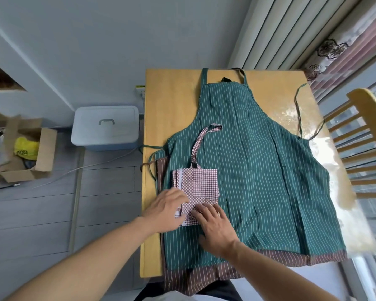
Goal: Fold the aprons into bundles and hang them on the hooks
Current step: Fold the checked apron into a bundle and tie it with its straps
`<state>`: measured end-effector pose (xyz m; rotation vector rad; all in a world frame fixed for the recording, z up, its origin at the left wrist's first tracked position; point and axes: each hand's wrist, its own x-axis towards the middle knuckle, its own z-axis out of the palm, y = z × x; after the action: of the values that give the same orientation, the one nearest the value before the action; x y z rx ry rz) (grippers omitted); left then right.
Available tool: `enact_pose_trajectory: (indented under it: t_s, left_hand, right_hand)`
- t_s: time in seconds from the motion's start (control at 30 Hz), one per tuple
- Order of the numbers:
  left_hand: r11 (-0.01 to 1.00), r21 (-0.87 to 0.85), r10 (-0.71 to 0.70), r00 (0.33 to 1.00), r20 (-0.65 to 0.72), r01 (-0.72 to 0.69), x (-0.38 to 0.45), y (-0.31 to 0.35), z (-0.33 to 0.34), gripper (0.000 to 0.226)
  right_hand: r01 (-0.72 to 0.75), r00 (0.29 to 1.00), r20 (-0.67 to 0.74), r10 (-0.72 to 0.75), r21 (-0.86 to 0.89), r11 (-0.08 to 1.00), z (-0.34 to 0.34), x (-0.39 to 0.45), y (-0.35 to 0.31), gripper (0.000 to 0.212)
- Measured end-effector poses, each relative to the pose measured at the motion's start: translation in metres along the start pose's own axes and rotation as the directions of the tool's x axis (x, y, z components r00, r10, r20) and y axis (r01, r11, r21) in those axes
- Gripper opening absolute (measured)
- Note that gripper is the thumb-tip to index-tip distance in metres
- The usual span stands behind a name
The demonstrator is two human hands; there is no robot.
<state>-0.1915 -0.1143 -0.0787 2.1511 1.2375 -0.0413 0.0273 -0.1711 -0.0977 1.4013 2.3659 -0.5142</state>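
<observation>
Folded red-checked apron (197,187), neck loop extended, atop green striped apron (258,170) spread flat on desk (172,101). Left hand (167,210) and right hand (215,227) open, pressing bundle's near edge. Cardboard box (28,155) on floor: yellow bag (26,147); lidded blue bin (105,127), contents unseen.

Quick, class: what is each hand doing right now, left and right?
Left hand: open, fingers resting on the folded checked apron, gripping nothing.
Right hand: open, palm down, pressing the same bundle's near edge.

The table (174,94) is covered by the green apron (258,170); bare wood is left at its far-left corner, while the right edge is crowded by a chair (360,148)
</observation>
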Motion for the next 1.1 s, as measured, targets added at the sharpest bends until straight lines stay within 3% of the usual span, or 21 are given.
enact_pose_trajectory:
  t_s: [0.07,0.13,0.3,0.37,0.47,0.57,0.67,0.77,0.83,0.9,1.0,1.1]
  left_hand:
    - [1.000,0.017,-0.026,0.981,0.193,0.023,-0.004,0.004,0.007,0.076]
    - [0.997,-0.011,-0.068,0.974,0.214,0.072,-0.006,0.004,0.014,0.088]
    - [0.996,-0.012,-0.083,0.974,0.211,0.087,-0.005,0.002,0.015,0.096]
    - [0.994,-0.052,-0.080,0.976,0.205,0.092,-0.005,0.000,0.013,0.091]
    - [0.960,-0.205,-0.172,0.979,0.107,0.191,-0.003,-0.006,0.008,0.062]
    - [0.906,-0.340,-0.243,0.967,0.074,0.253,-0.001,-0.007,0.004,0.026]
    - [0.842,-0.468,-0.242,0.963,0.115,0.268,-0.003,-0.009,0.002,0.010]
    - [0.753,-0.601,-0.235,0.963,0.135,0.268,-0.007,-0.010,0.003,0.017]
    - [0.729,-0.622,-0.243,0.957,0.156,0.286,-0.011,-0.011,0.006,0.016]
    - [0.711,-0.627,-0.279,0.947,0.162,0.317,-0.012,-0.013,0.014,0.013]
    - [0.649,-0.630,-0.415,0.892,0.177,0.427,-0.011,-0.015,0.020,0.026]
    - [0.606,-0.627,-0.534,0.835,0.134,0.489,-0.009,-0.021,0.028,0.032]
  right_hand:
    - [-0.069,0.996,-0.056,0.069,0.003,0.998,0.013,-0.004,-0.002,0.088]
    - [-0.138,0.979,-0.148,0.143,0.044,0.989,0.015,-0.004,0.000,0.092]
    - [-0.153,0.940,-0.235,0.246,0.353,0.923,0.001,0.000,0.007,0.049]
    - [-0.165,0.911,-0.250,0.329,0.511,0.844,-0.015,-0.003,0.010,0.035]
    - [-0.195,0.894,-0.203,0.400,0.627,0.754,-0.041,-0.007,0.017,0.020]
    - [-0.176,0.931,-0.133,0.341,0.653,0.737,-0.058,-0.009,0.022,0.017]
    - [-0.162,0.956,-0.055,0.288,0.723,0.672,-0.065,-0.013,0.027,0.023]
    - [-0.163,0.976,0.075,0.203,0.873,0.461,-0.066,-0.019,0.028,0.029]
    - [-0.208,0.975,0.140,0.171,0.840,0.501,-0.058,-0.019,0.025,0.026]
    - [-0.276,0.955,0.161,0.249,0.788,0.550,-0.046,-0.013,0.023,0.015]
    - [-0.297,0.924,0.122,0.361,0.826,0.480,-0.035,-0.002,0.021,0.005]
    - [-0.336,0.900,0.135,0.415,0.821,0.461,-0.032,0.009,0.019,0.011]
